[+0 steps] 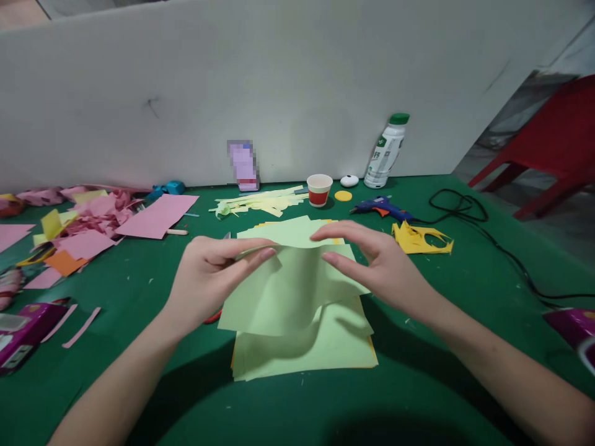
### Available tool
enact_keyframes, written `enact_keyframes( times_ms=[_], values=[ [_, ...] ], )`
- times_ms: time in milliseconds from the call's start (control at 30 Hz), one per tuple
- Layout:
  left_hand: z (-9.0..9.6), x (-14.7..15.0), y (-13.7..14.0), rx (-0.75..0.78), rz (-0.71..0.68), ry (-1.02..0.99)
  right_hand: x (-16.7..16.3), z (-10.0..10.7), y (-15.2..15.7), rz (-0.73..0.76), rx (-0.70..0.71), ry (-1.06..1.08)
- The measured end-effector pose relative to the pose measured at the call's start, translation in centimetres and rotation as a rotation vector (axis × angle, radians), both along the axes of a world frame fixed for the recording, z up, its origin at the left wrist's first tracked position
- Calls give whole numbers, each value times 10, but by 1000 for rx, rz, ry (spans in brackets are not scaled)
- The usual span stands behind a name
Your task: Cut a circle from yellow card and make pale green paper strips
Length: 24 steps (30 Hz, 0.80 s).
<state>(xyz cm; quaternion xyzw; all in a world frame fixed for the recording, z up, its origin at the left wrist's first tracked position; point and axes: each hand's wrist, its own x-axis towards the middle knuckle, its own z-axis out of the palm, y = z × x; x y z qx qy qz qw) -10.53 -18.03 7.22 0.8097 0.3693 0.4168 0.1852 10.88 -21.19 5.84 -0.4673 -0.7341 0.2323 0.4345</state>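
Note:
My left hand [204,279] pinches the upper left edge of a light green sheet of paper [297,291] between thumb and fingers. At the top edge, right of the middle, the thumb and index finger of my right hand [372,260] close round the same sheet. It bends in a soft curve, held above a stack of light green paper [307,359] with yellow-orange edges showing. Left of the stack, a red handle [214,317] and a grey tip show, mostly hidden behind my left hand and the paper.
Behind the stack are pale paper strips [260,203], a paper cup [319,191], a yellow disc [343,196] and a bottle [387,152]. A blue glue gun [383,208] with a black cord and yellow scrap [421,238] lie right. Pink paper [158,217] and scraps cover the left.

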Motion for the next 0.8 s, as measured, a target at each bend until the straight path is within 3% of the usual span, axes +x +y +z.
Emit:
enact_keyframes(
  times_ms=[133, 233, 367, 500, 567, 667, 800],
  values=[
    [-2, 4, -5, -46, -117, -8, -4, -4, -1, 23, -74, 89],
    [-2, 4, -4, -179, -202, -198, -3, -1, -2, -5, -10, 109],
    [0, 4, 5, -369, -402, -437, 2, 5, -7, -6, 198, 12],
    [3, 2, 8, -523, -561, -332, 4, 7, -11, -79, 457, -117],
    [3, 2, 4, -460, -457, -115, 4, 7, -13, -110, 520, -148],
    [-1, 4, -5, -138, -197, 155, 1, 7, -15, -139, 518, -136],
    [-1, 5, -16, 224, -137, 243, -1, 7, -16, -173, 370, -10]
  ],
)
